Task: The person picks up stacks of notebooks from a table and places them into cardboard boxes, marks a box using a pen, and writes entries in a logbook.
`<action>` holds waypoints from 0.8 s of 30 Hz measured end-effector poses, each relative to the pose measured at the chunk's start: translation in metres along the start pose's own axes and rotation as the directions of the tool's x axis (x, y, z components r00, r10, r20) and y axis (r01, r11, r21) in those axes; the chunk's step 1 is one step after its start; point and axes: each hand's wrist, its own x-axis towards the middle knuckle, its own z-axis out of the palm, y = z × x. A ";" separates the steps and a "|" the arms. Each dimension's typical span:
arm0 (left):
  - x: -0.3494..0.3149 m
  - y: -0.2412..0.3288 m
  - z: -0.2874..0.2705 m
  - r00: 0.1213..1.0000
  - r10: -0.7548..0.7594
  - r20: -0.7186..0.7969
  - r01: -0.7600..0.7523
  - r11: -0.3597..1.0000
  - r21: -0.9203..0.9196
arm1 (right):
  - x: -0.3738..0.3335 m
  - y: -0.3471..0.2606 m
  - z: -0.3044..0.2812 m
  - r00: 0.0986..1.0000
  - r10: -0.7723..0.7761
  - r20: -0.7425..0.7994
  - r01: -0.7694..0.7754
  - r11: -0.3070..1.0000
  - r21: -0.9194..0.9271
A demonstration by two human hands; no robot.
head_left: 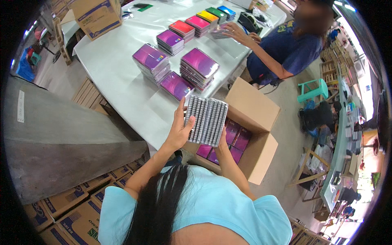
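Observation:
Between my two hands is a stack of spiral notebooks, its rows of wire coils turned up toward me. My left hand grips its left side, thumb pressed over the coils. Around the right edge wraps my right hand, its fingers mostly hidden behind the stack. Just beyond, on the table, lie a low pile of purple notebooks and two taller purple piles. Below my right hand, an open cardboard box holds several purple notebook packs.
Smaller notebook piles, including a red one, run along the white table. Across it a person in dark blue handles a clear-wrapped pack. A grey pillar stands at my left above stacked cartons. A green stool is at right.

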 end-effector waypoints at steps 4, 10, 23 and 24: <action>-0.018 0.030 0.037 0.978 -0.003 0.207 -0.127 0.783 0.609 | -0.069 -0.022 -0.020 0.994 0.004 -0.105 -0.014 0.995 -0.094; -0.049 0.016 0.115 0.849 -0.129 0.512 -0.055 0.943 0.328 | -0.185 -0.036 -0.071 0.934 -0.150 -0.324 0.199 0.972 0.123; -0.043 -0.072 0.085 0.940 -0.212 0.268 0.016 0.811 0.585 | -0.001 -0.005 -0.193 0.815 0.117 -0.568 -0.243 0.958 -0.150; -0.059 -0.105 0.074 0.920 -0.286 0.269 0.104 0.838 0.536 | 0.016 0.007 -0.162 0.854 0.046 -0.519 -0.147 0.977 -0.156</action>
